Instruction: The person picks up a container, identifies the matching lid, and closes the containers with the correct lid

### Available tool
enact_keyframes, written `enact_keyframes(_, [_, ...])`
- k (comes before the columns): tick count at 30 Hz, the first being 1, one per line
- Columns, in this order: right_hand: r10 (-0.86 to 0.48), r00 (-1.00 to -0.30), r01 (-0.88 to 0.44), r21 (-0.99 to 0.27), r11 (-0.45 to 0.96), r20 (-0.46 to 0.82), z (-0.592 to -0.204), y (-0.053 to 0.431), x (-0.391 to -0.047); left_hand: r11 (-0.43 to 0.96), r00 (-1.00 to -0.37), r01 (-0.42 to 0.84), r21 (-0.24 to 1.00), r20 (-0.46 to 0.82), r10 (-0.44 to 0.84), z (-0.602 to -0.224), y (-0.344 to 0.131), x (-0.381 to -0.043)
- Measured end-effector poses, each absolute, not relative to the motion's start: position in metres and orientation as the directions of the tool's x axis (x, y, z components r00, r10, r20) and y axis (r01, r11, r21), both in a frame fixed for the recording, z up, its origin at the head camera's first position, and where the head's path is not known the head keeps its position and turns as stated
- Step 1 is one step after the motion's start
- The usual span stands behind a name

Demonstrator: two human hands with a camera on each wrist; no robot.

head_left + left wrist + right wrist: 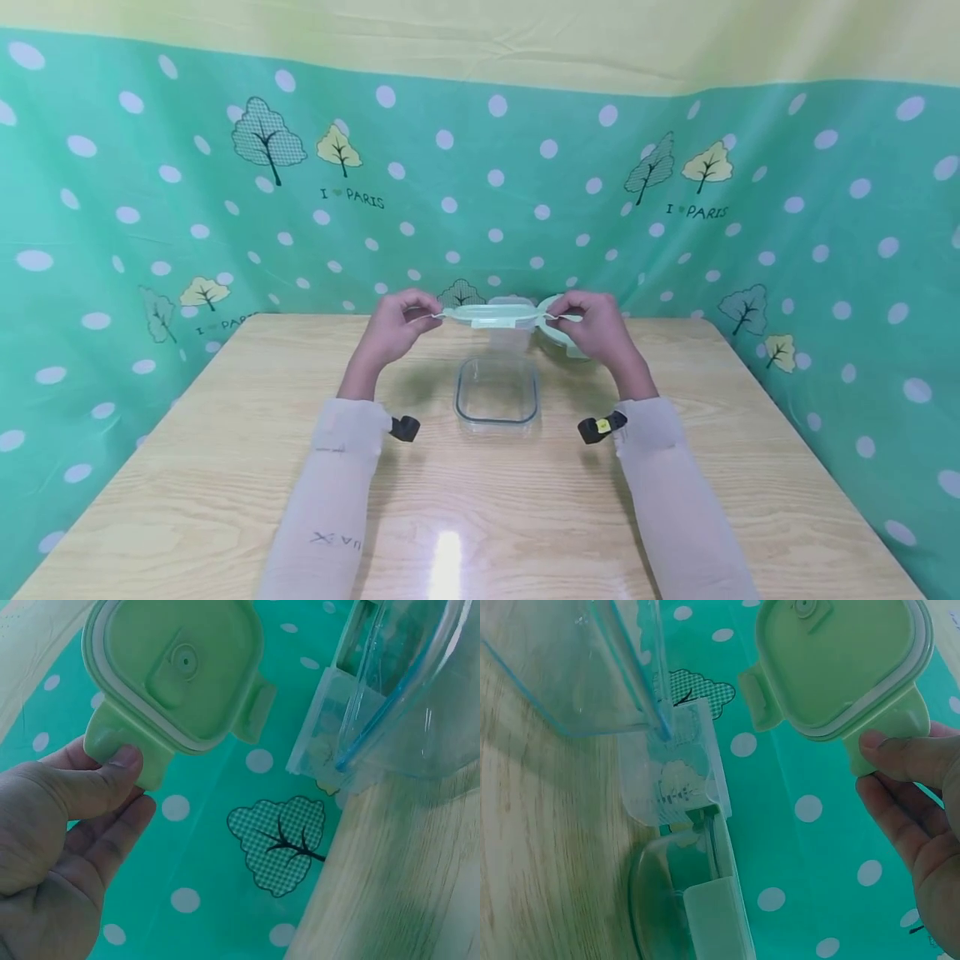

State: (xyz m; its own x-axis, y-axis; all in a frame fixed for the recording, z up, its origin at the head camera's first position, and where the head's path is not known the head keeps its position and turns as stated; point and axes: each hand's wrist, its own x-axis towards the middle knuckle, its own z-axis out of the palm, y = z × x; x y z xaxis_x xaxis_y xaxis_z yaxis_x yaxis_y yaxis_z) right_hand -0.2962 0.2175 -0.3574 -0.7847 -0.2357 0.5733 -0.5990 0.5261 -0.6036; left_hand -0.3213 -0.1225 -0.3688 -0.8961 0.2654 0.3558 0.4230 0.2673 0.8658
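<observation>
A pale green snap-lock lid (493, 314) is held up between both hands, above and behind an open clear container (497, 392) on the table. My left hand (401, 323) pinches the lid's left side flap between thumb and fingers. On the opposite flap, my right hand (596, 327) has the same kind of pinch. In the left wrist view the lid's underside (187, 667) shows, with a pale seal round its edge and a small round mark in the middle. The right wrist view shows the thumb pressing on the flap (889, 731).
Behind the container stands a tall clear box (679, 769) with a pale lid. A rounded glass container with a green lid (558, 337) stands beside it, partly behind the right hand. A dotted green curtain (495, 200) hangs along the back of the wooden table (510, 500).
</observation>
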Motion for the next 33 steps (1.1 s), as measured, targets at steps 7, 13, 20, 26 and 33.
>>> enact_keyframes(7, [-0.312, -0.725, -0.662, -0.494, 0.564, 0.614, -0.363, 0.221, -0.298, 0.329, -0.848, 0.518, 0.790, 0.421, 0.323, -0.372, -0.122, -0.324])
enact_keyframes(13, [-0.402, -0.691, -0.695, -0.397, 0.599, 0.601, -0.365, 0.224, -0.296, 0.444, -0.731, 0.681, 0.582, 0.514, 0.448, -0.374, -0.125, -0.325])
enact_keyframes(20, [-0.540, -0.600, -0.769, -0.239, 0.593, 0.590, -0.363, 0.227, -0.295, 0.452, -0.633, 0.774, 0.443, 0.554, 0.541, -0.378, -0.129, -0.325])
enact_keyframes(26, [-0.654, -0.528, -0.809, -0.085, 0.582, 0.542, -0.363, 0.230, -0.295, 0.439, -0.510, 0.857, 0.269, 0.557, 0.655, -0.378, -0.132, -0.323])
enact_keyframes(33, [-0.729, -0.478, -0.836, 0.002, 0.549, 0.490, -0.367, 0.233, -0.293, 0.440, -0.480, 0.874, 0.204, 0.499, 0.722, -0.377, -0.133, -0.317])
